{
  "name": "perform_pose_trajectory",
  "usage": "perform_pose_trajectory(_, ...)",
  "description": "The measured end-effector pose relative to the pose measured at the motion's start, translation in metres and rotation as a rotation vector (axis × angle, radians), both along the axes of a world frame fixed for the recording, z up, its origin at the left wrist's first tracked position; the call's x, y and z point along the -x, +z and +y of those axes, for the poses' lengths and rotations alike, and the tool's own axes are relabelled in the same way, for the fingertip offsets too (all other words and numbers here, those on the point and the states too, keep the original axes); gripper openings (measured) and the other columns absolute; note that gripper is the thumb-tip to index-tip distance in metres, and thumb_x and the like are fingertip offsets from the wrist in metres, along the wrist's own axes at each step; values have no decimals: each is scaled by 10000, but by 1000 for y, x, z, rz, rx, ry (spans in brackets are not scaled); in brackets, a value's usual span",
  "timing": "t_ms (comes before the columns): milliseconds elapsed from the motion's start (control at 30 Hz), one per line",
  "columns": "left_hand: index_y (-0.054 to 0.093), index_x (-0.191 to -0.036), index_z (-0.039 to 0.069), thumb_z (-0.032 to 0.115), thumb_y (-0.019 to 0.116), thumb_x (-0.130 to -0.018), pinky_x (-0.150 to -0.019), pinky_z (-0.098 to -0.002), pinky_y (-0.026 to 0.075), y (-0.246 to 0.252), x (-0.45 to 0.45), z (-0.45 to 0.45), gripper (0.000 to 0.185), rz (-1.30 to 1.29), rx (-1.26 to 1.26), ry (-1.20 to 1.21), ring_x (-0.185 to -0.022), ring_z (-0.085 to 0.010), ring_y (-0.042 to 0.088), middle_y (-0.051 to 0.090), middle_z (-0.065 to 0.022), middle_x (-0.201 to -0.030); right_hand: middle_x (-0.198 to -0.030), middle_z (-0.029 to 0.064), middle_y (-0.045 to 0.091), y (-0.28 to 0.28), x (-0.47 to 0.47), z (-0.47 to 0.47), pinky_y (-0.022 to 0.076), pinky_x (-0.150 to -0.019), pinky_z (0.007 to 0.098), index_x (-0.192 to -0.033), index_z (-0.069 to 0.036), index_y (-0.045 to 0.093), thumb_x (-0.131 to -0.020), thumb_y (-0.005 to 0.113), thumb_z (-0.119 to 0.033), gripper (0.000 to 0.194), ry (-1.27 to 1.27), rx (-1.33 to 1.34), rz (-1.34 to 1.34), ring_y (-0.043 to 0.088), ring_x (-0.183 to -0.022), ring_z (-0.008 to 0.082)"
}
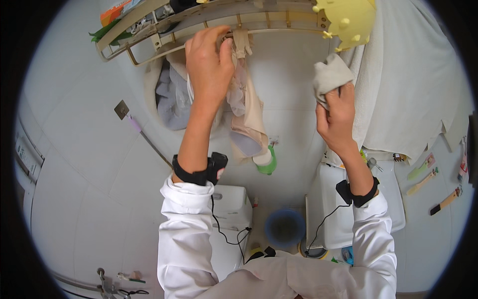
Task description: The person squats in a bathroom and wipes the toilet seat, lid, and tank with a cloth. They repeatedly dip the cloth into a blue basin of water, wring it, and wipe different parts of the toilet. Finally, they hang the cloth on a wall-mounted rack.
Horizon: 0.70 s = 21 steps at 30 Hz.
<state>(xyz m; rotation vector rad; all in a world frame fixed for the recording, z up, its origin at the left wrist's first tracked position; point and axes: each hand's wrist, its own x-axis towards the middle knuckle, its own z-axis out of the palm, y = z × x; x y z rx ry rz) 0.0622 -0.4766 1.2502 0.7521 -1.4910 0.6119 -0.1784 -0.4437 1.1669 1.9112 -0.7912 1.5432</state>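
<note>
My left hand (pixel 209 63) is raised to the metal towel rail (pixel 291 31), its fingers curled and its thumb apart. Whether it grips the rail or a hanging strap is hidden. Right beside it, a beige undergarment (pixel 255 116) hangs from the rail along with a sheer pinkish garment (pixel 236 95). Behind my left forearm hangs a grey and cream towel (pixel 173 99). My right hand (pixel 338 116) holds a bunched light grey cloth (pixel 332 76), just below a yellow shower cap-like item (pixel 351 24) and left of a large off-white cloth (pixel 407 74).
A metal shelf (pixel 254 9) with items on it runs above the rail. Below are a white toilet (pixel 229 202), a white washbasin (pixel 336 224) and a blue basin (pixel 285 228) on the floor. A green holder (pixel 269 166) and several brushes, one dark-tipped (pixel 446 202), are on the walls.
</note>
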Motion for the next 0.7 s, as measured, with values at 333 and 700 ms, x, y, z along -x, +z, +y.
perform_pose_trajectory(333, 697, -1050, 109, 93, 619, -830, -786, -414, 498, 18, -35, -68, 234, -254, -193, -78, -875, -371, 620, 673, -169, -961, -1222, 113, 495, 56, -56, -81, 548, -779, 388, -1149, -78, 506, -692, 602, 7, 475, -389, 152, 101, 500, -1105, 353)
perform_pose_trajectory(700, 687, -1027, 54, 9, 614, -776, -767, -380, 508, 18, -56, -65, 265, -131, -247, -136, -852, -368, 644, 668, -193, -932, -1116, 117, 531, 66, -120, -112, 544, -772, 380, -1143, -84, 516, -725, 546, 1, 427, -166, 177, 160, 515, -1064, 321)
